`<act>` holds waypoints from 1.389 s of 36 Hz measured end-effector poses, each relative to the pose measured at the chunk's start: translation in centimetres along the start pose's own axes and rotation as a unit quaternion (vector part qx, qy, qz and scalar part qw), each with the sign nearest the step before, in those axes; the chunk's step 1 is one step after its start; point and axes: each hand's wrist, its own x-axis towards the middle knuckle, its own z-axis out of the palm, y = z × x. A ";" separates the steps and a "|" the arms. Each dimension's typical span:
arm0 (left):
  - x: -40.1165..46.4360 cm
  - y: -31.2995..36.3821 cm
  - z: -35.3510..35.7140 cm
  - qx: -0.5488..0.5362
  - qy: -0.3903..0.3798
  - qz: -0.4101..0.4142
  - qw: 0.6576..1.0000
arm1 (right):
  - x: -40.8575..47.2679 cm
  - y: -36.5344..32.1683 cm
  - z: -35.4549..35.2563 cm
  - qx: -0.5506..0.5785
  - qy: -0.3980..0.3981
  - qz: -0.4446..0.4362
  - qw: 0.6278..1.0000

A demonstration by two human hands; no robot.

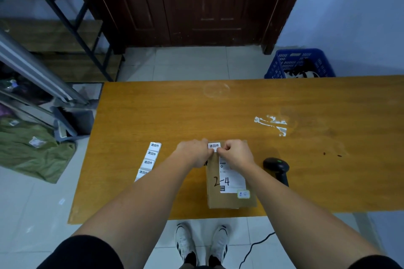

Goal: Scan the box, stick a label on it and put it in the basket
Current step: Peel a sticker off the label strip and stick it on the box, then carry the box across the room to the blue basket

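A brown cardboard box (227, 196) lies on the wooden table (175, 111), with a white shipping sheet and "2-4" handwritten on top. My left hand (194, 152) and my right hand (236, 152) meet over the box's far end. Both pinch a small white label (213, 146) with black characters, held between them just above the box. A strip of the same labels (149, 158) lies on the table to the left of my left arm. The black handheld scanner (277, 167) rests on the table to the right of the box. The blue basket (299, 63) stands on the floor behind the table's far right.
A metal shelf rack (65, 17) and a dark wooden door (185, 2) stand beyond the table. An olive-green bag (32, 150) lies on the floor at left. Torn white tape residue (273, 123) marks the tabletop at right. The scanner's cable (255, 247) trails across the floor.
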 end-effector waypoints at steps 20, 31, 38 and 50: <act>-4.9 0.8 7.6 -0.195 -0.102 -0.045 0.974 | -6.1 10.3 0.1 0.184 -0.141 0.087 0.969; -7.2 2.4 5.4 -0.311 -0.029 -0.039 0.949 | -6.9 8.1 -2.2 0.277 -0.140 0.107 0.945; -9.8 1.9 -1.7 -0.332 0.090 -0.053 0.938 | -6.6 2.4 -7.5 0.347 -0.134 0.094 0.924; -19.4 -3.8 -15.3 -0.640 0.162 -0.019 0.751 | -9.4 -16.3 -15.5 0.283 -0.187 -0.080 0.937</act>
